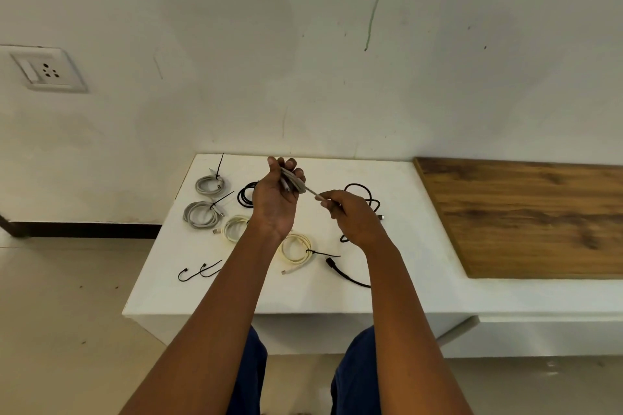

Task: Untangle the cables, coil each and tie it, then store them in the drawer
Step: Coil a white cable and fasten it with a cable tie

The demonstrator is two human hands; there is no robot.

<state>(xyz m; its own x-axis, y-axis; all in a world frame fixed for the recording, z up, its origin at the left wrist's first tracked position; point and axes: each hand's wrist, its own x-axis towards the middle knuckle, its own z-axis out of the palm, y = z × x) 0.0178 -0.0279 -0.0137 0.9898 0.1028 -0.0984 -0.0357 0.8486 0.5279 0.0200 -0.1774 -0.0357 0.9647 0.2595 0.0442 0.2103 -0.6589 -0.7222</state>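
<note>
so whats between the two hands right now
In the head view, a short taut stretch of grey cable bridges the gap: the left hand grips its coil, the right hand pinches the free end.

A plain room in a home or small office, sparsely fitted. A white-painted wall (pixel 303 44) with scuffs and a thin green streak carries a socket plate (pixel 47 69) at the left. Below runs a dark skirting (pixel 84 229) over pale floor tiles (pixel 67 296). A low white counter (pixel 404 280) stands against the wall, with a wood panel (pixel 526 216) on its right part. Coiled cables (pixel 209 199) lie on the counter.
</note>
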